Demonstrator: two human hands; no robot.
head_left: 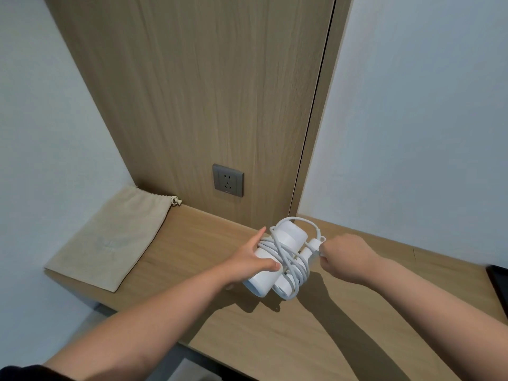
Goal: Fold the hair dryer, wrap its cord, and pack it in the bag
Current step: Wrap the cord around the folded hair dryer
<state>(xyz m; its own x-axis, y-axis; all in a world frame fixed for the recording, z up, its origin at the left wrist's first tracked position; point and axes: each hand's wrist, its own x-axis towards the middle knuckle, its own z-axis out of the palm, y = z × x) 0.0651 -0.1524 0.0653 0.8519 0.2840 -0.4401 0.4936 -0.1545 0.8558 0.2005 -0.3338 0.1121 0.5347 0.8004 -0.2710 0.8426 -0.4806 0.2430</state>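
A white hair dryer (288, 236) is held folded just above the wooden shelf (192, 251), with its white cord (291, 266) looped several times around body and handle. My left hand (253, 258) grips the dryer from the left, thumb across the front. My right hand (346, 257) is closed on the plug end (316, 244) of the cord, to the right of the dryer. One loose loop arcs over the top of the dryer. A beige drawstring bag (110, 237) lies flat at the left end of the shelf, its mouth toward the wall.
A grey wall socket (227, 180) sits in the wood panel just above the shelf, behind the dryer. White walls close in on both sides. A dark flat object (499, 281) shows at the right edge of the shelf.
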